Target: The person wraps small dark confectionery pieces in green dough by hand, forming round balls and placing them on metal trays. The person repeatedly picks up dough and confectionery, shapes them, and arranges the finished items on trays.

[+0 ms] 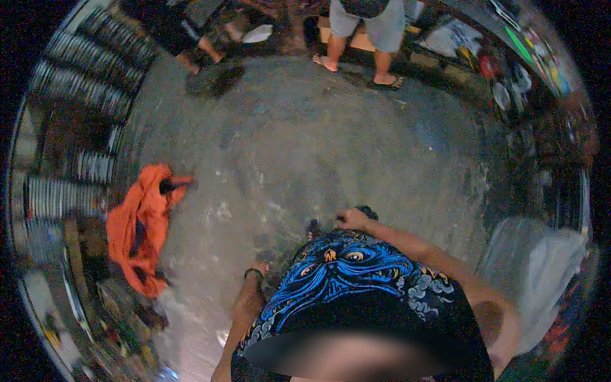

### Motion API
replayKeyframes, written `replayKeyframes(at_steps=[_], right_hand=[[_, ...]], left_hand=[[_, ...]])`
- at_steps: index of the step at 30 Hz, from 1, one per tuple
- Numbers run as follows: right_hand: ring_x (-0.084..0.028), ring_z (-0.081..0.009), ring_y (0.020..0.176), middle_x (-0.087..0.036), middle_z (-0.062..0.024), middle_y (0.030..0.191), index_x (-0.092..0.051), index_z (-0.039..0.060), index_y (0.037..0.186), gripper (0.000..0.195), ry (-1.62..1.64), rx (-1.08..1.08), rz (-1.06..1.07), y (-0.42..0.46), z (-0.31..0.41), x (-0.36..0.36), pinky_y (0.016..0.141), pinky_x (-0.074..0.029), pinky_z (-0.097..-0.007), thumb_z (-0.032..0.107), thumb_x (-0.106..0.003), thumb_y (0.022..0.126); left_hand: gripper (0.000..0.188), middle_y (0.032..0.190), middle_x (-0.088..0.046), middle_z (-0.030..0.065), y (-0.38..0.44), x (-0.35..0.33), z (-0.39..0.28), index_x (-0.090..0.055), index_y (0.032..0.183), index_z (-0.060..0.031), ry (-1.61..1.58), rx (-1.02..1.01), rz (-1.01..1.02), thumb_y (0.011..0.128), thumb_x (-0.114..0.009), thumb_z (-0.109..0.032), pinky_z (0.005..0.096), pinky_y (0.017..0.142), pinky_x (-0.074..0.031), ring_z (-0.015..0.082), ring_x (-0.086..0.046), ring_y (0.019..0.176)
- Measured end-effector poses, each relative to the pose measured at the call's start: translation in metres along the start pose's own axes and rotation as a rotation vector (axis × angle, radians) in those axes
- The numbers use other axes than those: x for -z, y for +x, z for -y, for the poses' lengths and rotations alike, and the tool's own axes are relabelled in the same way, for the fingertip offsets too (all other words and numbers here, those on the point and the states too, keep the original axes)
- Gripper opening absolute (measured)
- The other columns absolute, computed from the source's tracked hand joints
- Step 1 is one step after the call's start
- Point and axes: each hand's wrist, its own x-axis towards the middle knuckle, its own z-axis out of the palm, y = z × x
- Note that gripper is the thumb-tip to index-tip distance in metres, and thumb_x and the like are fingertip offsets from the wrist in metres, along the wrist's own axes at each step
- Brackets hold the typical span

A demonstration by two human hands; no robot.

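My right hand (354, 218) is in front of my body, its fingers bent; a small dark thing shows at it, too blurred to name. My left hand (260, 266) hangs low at my left side, with a dark band (254, 274) around the wrist; the fingers are blurred and partly lost against the floor. Between the two hands is my black printed T-shirt (341, 272). Part of a dark shoe or sandal (313, 228) shows just ahead of the shirt. The grey concrete floor (305, 143) spreads before me.
An orange cloth or garment (143, 229) lies at left, near stacked flat items (62, 196). A whitish sheet or bag (534, 267) stands at right. Ahead, a person in grey shorts (370, 28) stands by a cluttered bench; another person's legs (205, 52) are farther left. Mixed goods line the right side.
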Motion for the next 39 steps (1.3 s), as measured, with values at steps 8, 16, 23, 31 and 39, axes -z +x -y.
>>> replayKeyframes(at_steps=[8, 16, 23, 31, 39], right_hand=[[-0.065, -0.0362, 0.093, -0.066, -0.0229, 0.1, -0.064, 0.0034, 0.111, 0.045, 0.192, -0.299, -0.015, -0.045, 0.016, 0.109, 0.083, -0.05, -0.0442, 0.035, -0.064, 0.078], [-0.061, -0.0385, 0.098, -0.066, -0.0199, 0.102, -0.064, 0.0049, 0.108, 0.04, -0.624, -0.401, 0.049, -0.068, -0.264, 0.232, 0.082, -0.05, -0.048, 0.034, -0.047, 0.087], [-0.062, -0.0386, 0.101, -0.066, -0.0202, 0.105, -0.059, 0.009, 0.122, 0.049, -0.238, -0.603, -0.352, 0.076, -0.127, 0.418, 0.088, -0.049, -0.0465, 0.041, -0.05, 0.086], [-0.067, -0.029, 0.084, -0.07, -0.014, 0.094, -0.067, 0.0057, 0.101, 0.036, 0.208, -0.058, -0.363, 0.23, 0.135, 0.404, 0.074, -0.052, -0.0393, 0.033, -0.066, 0.078], [-0.066, -0.0303, 0.084, -0.068, -0.0166, 0.092, -0.066, 0.007, 0.101, 0.035, 0.314, -0.215, -0.554, 0.181, 0.139, 0.522, 0.073, -0.051, -0.0417, 0.035, -0.063, 0.082]], left_hand=[[0.038, 0.09, -0.065, 0.0137, 0.022, 0.115, -0.137, -0.065, 0.097, -0.0031, -0.12, -0.118, -0.157, 0.085, -0.055, -0.038, 0.0396, 0.073, -0.05, 0.0254, -0.063, 0.083], [0.036, 0.086, -0.066, 0.0137, -0.051, 0.095, -0.23, -0.066, 0.094, -0.0024, -0.081, -0.163, 0.021, 0.086, -0.056, -0.036, 0.0387, 0.071, -0.05, 0.0245, -0.063, 0.081], [0.034, 0.083, -0.067, 0.0138, -0.089, 0.156, -0.211, -0.066, 0.092, -0.0018, -0.035, 0.087, 0.04, 0.086, -0.057, -0.034, 0.0379, 0.069, -0.051, 0.0236, -0.064, 0.078], [0.033, 0.079, -0.067, 0.0139, 0.084, 0.332, -0.397, -0.067, 0.089, -0.001, 0.446, -0.186, 0.027, 0.086, -0.058, -0.032, 0.037, 0.067, -0.051, 0.0227, -0.065, 0.075], [0.031, 0.082, -0.069, 0.0137, 0.212, 0.463, -0.79, -0.067, 0.09, 0.0008, -0.047, -0.676, -0.117, 0.086, -0.061, -0.03, 0.0351, 0.068, -0.051, 0.0234, -0.067, 0.078]])
